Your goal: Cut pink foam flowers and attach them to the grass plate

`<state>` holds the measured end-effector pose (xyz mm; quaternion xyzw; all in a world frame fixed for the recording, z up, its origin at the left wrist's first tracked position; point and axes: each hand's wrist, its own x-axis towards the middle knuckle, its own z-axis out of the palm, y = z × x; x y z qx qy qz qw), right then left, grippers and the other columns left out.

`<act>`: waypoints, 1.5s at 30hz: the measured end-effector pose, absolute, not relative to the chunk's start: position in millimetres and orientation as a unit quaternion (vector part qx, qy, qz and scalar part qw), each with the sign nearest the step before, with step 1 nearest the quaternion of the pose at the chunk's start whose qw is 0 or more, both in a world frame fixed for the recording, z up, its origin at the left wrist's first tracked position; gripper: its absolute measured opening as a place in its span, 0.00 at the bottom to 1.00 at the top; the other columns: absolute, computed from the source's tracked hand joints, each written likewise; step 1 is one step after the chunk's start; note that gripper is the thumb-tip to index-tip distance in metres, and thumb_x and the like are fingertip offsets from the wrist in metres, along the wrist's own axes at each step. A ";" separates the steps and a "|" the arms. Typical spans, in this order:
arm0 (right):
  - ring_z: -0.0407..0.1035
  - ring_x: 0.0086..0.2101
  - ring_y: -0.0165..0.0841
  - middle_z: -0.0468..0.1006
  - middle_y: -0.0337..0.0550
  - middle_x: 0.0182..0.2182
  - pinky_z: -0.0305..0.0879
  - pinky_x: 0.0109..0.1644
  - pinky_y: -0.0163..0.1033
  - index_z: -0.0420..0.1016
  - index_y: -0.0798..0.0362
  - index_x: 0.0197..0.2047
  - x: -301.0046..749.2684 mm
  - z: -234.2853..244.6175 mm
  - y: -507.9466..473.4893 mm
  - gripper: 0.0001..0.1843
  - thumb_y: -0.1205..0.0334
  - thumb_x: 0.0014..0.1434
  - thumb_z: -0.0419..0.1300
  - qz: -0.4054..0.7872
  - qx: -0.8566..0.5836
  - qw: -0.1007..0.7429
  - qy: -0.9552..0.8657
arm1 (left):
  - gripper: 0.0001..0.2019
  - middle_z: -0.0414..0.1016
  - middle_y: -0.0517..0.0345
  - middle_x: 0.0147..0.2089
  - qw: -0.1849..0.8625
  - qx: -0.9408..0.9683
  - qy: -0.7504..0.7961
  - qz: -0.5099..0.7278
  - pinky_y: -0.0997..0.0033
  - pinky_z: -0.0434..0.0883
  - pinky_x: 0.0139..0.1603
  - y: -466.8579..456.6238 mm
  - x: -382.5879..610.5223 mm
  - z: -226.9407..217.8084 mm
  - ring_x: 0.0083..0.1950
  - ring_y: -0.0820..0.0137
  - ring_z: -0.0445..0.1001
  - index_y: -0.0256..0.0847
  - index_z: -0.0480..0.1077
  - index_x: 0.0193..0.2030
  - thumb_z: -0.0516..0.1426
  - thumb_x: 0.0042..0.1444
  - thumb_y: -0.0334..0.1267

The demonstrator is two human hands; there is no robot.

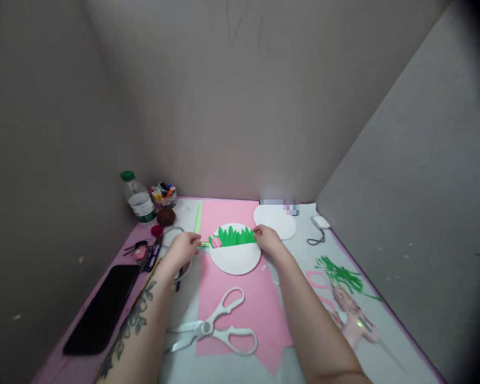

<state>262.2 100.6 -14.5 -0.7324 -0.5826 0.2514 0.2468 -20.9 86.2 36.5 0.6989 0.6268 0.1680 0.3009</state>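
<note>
Nearest on the counter (184, 368), white scissors (206, 328) lie with their handles spread, over the lower part of a pink sheet (234, 288). To the right rests a pale pink glue gun (354, 325), its green light showing, with a bundle of green strips (340, 273) just beyond it. Farther in, a white disc (235, 261) sits over the pink sheet, between the two hands, a row of green paper grass (236, 238) across its upper half. The right hand (269, 241) pinches the disc's right edge; the left hand (186, 249) has its fingertips closed on the stem of a pink flower (216, 242), whose head overlaps the disc's left side. The step in hand seems to be positioning that flower against the grass; the next move calls for a steady disc and a light, level grip on the thin stem. Behind lies another white piece (280, 226)
</note>
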 end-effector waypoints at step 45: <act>0.66 0.46 0.45 0.72 0.56 0.45 0.59 0.44 0.41 0.67 0.59 0.49 217.4 34.2 -125.3 0.23 0.63 0.50 0.61 0.206 -0.634 0.079 -0.742 | 0.26 0.72 0.48 0.50 0.158 0.855 0.493 -0.027 0.64 0.64 0.48 -80.6 12.0 43.1 0.52 0.56 0.70 0.43 0.65 0.52 0.63 0.45 0.42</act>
